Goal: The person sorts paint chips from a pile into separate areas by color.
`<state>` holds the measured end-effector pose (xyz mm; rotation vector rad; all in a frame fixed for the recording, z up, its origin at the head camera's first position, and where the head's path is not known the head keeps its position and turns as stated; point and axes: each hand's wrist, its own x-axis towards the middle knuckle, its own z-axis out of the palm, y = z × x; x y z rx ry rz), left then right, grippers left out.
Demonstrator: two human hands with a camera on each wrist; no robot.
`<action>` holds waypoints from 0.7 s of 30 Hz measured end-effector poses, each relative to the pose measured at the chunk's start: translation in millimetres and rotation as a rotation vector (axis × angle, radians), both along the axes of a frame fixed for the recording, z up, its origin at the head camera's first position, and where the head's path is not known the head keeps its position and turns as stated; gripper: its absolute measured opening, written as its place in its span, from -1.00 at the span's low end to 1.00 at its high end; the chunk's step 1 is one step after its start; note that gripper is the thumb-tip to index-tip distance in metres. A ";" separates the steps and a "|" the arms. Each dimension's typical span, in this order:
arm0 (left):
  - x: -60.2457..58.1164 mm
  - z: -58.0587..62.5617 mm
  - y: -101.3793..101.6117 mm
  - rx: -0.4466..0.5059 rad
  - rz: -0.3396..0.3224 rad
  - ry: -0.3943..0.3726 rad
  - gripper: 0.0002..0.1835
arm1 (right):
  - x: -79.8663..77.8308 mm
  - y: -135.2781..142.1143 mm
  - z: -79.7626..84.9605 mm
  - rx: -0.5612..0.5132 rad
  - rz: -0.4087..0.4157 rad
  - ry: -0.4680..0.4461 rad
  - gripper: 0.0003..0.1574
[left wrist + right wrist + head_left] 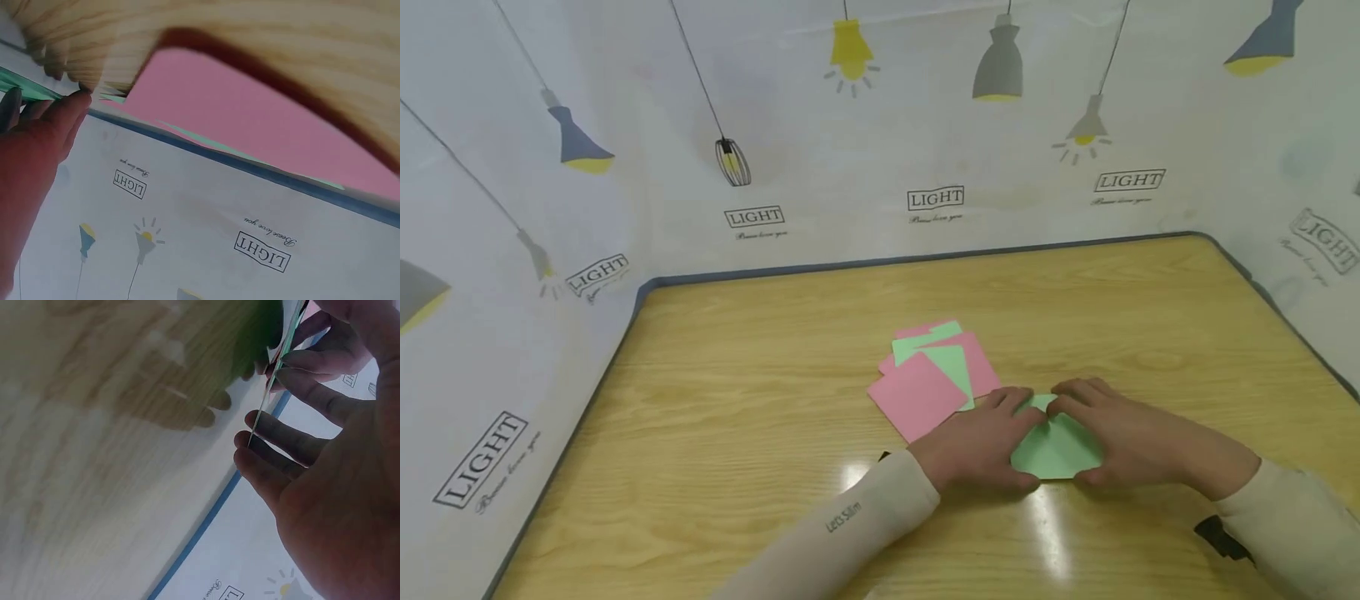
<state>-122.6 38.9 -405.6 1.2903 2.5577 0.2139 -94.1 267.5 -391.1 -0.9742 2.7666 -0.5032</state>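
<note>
A green sheet of paper (1057, 450) lies between both hands, low over the tabletop in the head view. My left hand (981, 442) holds its left side, with the thumb at the near edge and the fingers at the far edge. On the opposite side my right hand (1123, 429) grips it the same way, fingertips close to the left hand's. From the right wrist view the sheet (284, 356) appears nearly edge-on, with the right hand's fingertips (259, 459) along it. The left wrist view catches just a strip of green beside the left fingers (62, 125).
Left of the hands lies a loose pile of pink sheets (917, 396) and green sheets (953, 371), overlapping at angles. The wooden table (737, 400) is bordered at the back and sides by a white covering (850, 150) printed with lamps. Its blue-grey edge (775, 271) follows the table's rim.
</note>
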 end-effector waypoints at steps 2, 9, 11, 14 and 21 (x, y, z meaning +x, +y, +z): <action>1.9 -2.3 3.3 -0.025 -0.018 0.060 -0.26 | 1.7 2.1 -3.1 -0.003 0.001 0.023 -0.18; 3.4 -6.0 4.5 -0.070 -0.052 0.132 -0.31 | -0.5 4.1 -11.1 -0.038 0.008 0.023 -0.22; 3.4 -5.9 3.8 -0.075 -0.049 0.121 -0.32 | -1.3 4.0 -11.1 -0.042 0.002 0.014 -0.26; 3.7 -6.1 3.5 -0.082 -0.049 0.112 -0.32 | -3.0 4.3 -10.8 -0.043 0.000 0.007 -0.31; 3.1 -8.9 3.7 -0.077 -0.061 0.127 -0.33 | -5.4 4.8 -11.7 -0.048 0.008 -0.015 -0.33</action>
